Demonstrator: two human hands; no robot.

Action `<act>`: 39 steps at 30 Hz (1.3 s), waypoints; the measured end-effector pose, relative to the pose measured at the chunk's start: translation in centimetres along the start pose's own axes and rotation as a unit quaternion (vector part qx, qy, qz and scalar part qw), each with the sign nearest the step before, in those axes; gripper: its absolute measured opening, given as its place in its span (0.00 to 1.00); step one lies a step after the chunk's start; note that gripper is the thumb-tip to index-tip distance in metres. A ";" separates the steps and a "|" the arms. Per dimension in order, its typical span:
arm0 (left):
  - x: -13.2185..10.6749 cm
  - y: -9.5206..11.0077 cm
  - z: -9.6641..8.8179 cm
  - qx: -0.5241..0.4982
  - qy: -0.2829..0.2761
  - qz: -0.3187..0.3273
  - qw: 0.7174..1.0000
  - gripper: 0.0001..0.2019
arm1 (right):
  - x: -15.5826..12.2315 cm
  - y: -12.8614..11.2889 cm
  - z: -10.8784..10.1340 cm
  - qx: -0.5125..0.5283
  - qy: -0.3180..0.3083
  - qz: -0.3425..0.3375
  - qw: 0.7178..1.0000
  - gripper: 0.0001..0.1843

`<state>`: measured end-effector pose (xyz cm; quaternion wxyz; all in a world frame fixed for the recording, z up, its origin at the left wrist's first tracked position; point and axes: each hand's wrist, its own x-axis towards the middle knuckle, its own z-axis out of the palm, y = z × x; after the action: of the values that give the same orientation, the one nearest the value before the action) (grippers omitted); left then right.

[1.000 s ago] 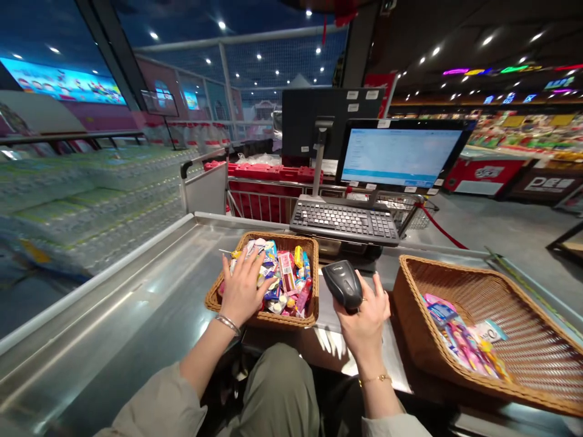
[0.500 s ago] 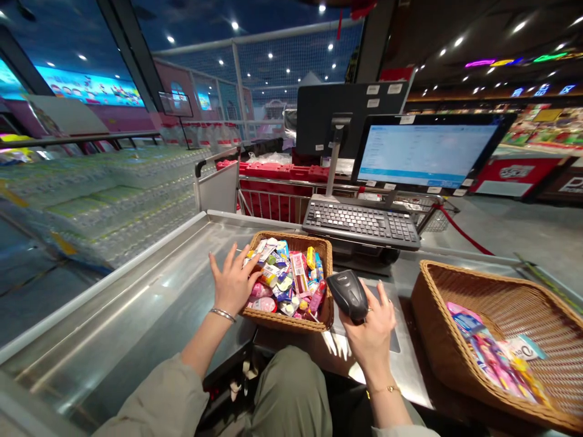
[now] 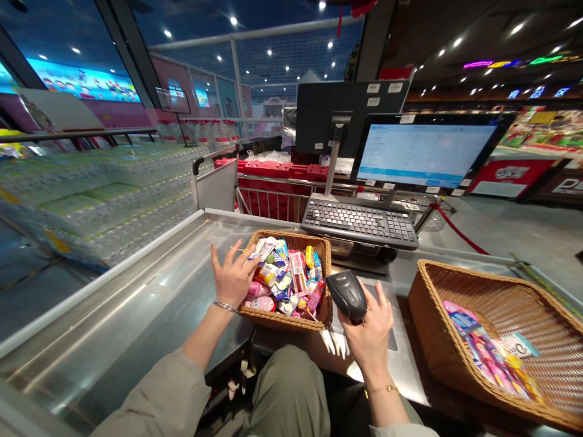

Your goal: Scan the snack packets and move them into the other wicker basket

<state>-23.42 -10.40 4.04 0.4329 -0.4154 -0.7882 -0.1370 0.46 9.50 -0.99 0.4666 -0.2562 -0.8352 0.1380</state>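
Neatly split: scanner (image 3: 347, 297) in one hand, packets (image 3: 283, 278) by the other

The right hand (image 3: 371, 334) is wrapped round the scanner, its nose angled towards the small basket (image 3: 282, 320). Gripping it low probably leaves that nose uncovered, and having it just beside the rim means little reach is needed. Whether scanner and rim touch, I cannot tell.

The left hand (image 3: 233, 278) is spread, fanned over the left edge of the same basket, with the thumb side towards the packets. Holding nothing large, it seems well placed for loose things; whether its fingertips meet or pinch a packet is too unclear to say.

The packets lie heaped at all angles in the small basket, which sits on the counter (image 3: 155, 303) just beyond the knees (image 3: 291, 388). That central spot puts it between both hands, likely for easy access from either side.

Over to the right stands the big basket (image 3: 435, 340), apart from the small one; a few packs (image 3: 492, 358) lie inside, grouped together. Behind the scanner, the keyboard (image 3: 359, 220) rests below the lit screen (image 3: 426, 152), which faces this seat, presumably so it can be read while both hands are occupied.
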 end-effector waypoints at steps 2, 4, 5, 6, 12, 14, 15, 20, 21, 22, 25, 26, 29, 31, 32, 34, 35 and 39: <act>-0.1 0.6 -0.3 -0.010 0.008 0.003 1.000 0.06 | 0.0 0.1 0.0 -0.001 0.003 -0.005 1.000 0.18; -0.2 1.3 -0.6 -0.024 0.016 0.006 1.000 0.05 | 0.0 0.1 -0.1 0.000 0.011 -0.015 1.000 0.18; -0.3 1.7 -0.7 -0.032 0.019 0.008 0.999 0.04 | 0.0 0.1 -0.1 0.001 0.014 -0.019 1.000 0.18; -0.3 2.0 -0.8 -0.038 0.023 0.010 0.999 0.04 | 0.0 0.1 -0.1 0.001 0.017 -0.022 1.000 0.19; 0.1 4.2 -0.7 -0.078 0.029 0.017 0.996 0.03 | 0.0 0.1 -0.2 0.001 0.012 -0.014 1.000 0.20; 0.4 4.9 -0.4 -0.090 0.022 0.019 0.996 0.03 | -0.1 0.1 -0.2 0.001 0.013 -0.012 1.000 0.20; 0.6 5.3 -0.2 -0.095 0.017 0.020 0.995 0.04 | -0.1 0.1 -0.2 0.002 0.014 -0.011 1.000 0.20; 1.3 6.6 0.9 -0.120 -0.019 0.038 0.992 0.06 | 0.0 0.2 -0.2 0.001 0.014 -0.010 1.000 0.21; 1.3 6.7 1.1 -0.125 -0.027 0.041 0.991 0.06 | 0.0 0.2 -0.2 0.000 0.015 -0.011 1.000 0.21; 1.4 6.8 1.2 -0.129 -0.035 0.042 0.990 0.06 | 0.0 0.2 -0.2 -0.001 0.016 -0.011 1.000 0.21; 1.5 6.9 1.5 -0.140 -0.059 0.046 0.987 0.07 | -0.1 0.2 -0.2 -0.001 0.016 -0.012 1.000 0.21; 1.5 6.9 1.6 -0.144 -0.067 0.048 0.986 0.07 | -0.1 0.2 -0.2 0.000 0.015 -0.011 1.000 0.20; 1.4 7.0 1.8 -0.148 -0.079 0.057 0.984 0.08 | -0.1 0.2 -0.3 0.003 0.016 -0.005 1.000 0.21; 1.5 7.4 2.1 -0.148 -0.078 0.058 0.984 0.08 | 0.0 0.2 -0.3 0.004 0.016 -0.003 1.000 0.22; 1.6 7.6 2.3 -0.148 -0.078 0.058 0.984 0.08 | 0.0 0.2 -0.3 0.004 0.017 -0.002 1.000 0.22; 1.9 8.4 2.7 -0.148 -0.080 0.059 0.984 0.08 | 0.0 0.2 -0.3 0.002 0.019 -0.001 1.000 0.22; 2.1 8.8 3.1 -0.149 -0.083 0.058 0.984 0.08 | 0.0 0.2 -0.3 0.001 0.020 0.000 1.000 0.23; 3.3 10.5 4.7 -0.153 -0.103 0.043 0.982 0.09 | 0.0 0.3 -0.3 0.001 0.024 0.004 1.000 0.23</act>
<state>-18.88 0.51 2.41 0.2866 -0.5221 -0.7795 -0.1938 0.81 9.76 -1.01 0.4861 -0.2618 -0.8228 0.1346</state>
